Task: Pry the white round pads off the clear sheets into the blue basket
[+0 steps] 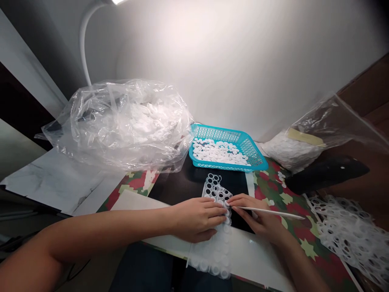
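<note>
- Left hand (197,219) pressed on perforated plastic sheet (216,190), right hand (258,215) held just beside it, thin white rod (270,212) gripped in its fingers
- Sheet laid across white board (255,259)
- Teal basket (227,165) of white discs (215,152) placed beyond, beside clear plastic bag (121,125)

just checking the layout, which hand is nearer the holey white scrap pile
Right hand, left of the holey white scrap pile; the left hand lies farther left, beyond it.
</note>
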Available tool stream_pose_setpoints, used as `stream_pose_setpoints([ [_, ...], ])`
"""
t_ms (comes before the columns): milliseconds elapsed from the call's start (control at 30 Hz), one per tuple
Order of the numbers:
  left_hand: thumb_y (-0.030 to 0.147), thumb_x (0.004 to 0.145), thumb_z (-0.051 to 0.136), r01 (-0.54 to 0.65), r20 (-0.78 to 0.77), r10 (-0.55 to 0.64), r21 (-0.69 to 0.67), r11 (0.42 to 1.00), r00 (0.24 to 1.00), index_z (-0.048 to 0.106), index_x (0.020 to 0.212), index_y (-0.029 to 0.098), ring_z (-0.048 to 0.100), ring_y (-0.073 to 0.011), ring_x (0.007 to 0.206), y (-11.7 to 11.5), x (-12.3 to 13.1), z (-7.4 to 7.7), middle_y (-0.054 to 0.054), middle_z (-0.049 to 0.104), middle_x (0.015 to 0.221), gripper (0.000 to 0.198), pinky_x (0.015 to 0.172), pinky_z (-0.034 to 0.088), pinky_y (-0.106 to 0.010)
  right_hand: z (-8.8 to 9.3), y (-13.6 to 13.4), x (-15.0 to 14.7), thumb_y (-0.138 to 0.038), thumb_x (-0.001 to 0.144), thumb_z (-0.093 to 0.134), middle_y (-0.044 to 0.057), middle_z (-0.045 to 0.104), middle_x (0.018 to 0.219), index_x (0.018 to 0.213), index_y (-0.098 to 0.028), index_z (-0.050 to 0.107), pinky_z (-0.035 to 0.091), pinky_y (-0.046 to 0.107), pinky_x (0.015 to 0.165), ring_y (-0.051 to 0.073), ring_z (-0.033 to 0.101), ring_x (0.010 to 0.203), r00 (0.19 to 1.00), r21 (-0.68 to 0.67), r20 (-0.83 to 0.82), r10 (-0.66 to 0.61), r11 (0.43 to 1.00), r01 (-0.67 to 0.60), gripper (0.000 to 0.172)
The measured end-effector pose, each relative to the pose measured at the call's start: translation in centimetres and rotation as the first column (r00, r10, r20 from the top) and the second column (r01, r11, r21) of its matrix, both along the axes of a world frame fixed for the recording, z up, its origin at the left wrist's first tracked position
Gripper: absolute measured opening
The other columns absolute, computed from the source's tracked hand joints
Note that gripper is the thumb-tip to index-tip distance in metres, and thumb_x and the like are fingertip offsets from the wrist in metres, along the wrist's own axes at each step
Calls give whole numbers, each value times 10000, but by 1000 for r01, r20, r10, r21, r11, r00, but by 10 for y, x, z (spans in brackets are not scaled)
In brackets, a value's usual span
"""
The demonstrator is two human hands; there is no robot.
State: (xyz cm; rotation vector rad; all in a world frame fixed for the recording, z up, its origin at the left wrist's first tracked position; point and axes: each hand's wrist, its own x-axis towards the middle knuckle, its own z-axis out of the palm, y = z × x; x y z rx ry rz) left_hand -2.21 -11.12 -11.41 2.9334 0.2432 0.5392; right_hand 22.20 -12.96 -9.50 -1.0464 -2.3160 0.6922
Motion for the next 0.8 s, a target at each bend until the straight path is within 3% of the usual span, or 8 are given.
stream_pose_setpoints([
  [333,273,909,351,1,-12,0,19,1000,1000,479,1249,77,444,-215,1234,0,0,0,-112,506,1332,412,1056,320,-344,1,-1,-1,-210,915,461,92,641,1013,984,-213,639,536,317,783,194,627,922,998,-44,55,22,999,-19,190],
  [567,273,904,360,2,-48,-2,0,1000,999,442,1279,82,420,-213,1252,-1,0,3,-112,501,1335,429,1044,329,-336,-3,-2,0,-201,915,444,100,623,1081,1051,-225,630,541,302,788,192,621,960,994,38,104,35,998,-40,231],
  [700,255,893,374,13,-68,-12,6,1000,998,432,1288,91,410,-227,1254,-2,0,6,-112,525,1305,432,1017,346,-356,-6,-4,0,-282,887,507,48,664,1069,1045,-286,656,567,276,752,197,659,920,994,73,110,-28,997,20,218],
  [800,251,890,370,21,-74,-20,7,1000,997,440,1280,79,413,-236,1246,-2,0,6,-108,539,1283,432,1005,349,-356,-9,-6,0,-331,895,494,22,663,1097,1090,-305,635,567,256,782,197,657,959,990,-4,111,-83,996,84,242],
])
